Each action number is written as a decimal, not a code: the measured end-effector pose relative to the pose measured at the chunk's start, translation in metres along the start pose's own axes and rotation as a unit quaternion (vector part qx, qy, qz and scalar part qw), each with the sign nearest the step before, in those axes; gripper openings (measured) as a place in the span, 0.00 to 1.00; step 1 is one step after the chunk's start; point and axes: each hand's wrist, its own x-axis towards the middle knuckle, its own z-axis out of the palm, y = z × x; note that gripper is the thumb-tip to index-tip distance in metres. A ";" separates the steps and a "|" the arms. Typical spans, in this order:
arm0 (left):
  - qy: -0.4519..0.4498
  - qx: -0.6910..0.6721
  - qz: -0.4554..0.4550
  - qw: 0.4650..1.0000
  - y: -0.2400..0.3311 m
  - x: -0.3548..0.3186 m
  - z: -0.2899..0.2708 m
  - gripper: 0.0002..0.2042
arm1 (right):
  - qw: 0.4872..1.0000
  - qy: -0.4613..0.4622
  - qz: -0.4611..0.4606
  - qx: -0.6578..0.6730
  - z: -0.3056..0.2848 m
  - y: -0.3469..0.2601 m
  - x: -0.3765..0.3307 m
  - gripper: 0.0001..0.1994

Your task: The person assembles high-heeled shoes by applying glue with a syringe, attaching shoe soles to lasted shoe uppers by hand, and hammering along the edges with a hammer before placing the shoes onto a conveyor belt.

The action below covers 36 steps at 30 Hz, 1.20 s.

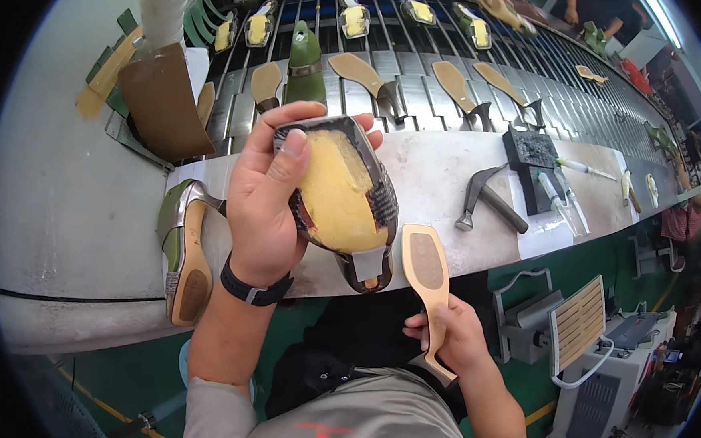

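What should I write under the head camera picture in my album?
Left hand holds a shoe, yellow underside showing; right hand holds a sole.

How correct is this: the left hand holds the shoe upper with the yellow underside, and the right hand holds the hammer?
Not fully: the head view shows the right hand holding a beige shoe sole; the hammer lies on the table. The left hand does hold the shoe upper.

Lasted shoe upper (341, 191), dk edges, yellow underside facing cam, in L hand (262, 188). Tan heeled shoe sole (429, 269) w/ brownish oval patch, wide end up, in R hand (460, 334).
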 end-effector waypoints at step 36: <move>-0.162 0.075 0.034 0.983 0.007 -0.042 0.006 0.32 | 0.953 -0.137 -0.185 -0.198 0.157 -0.082 -0.009 0.16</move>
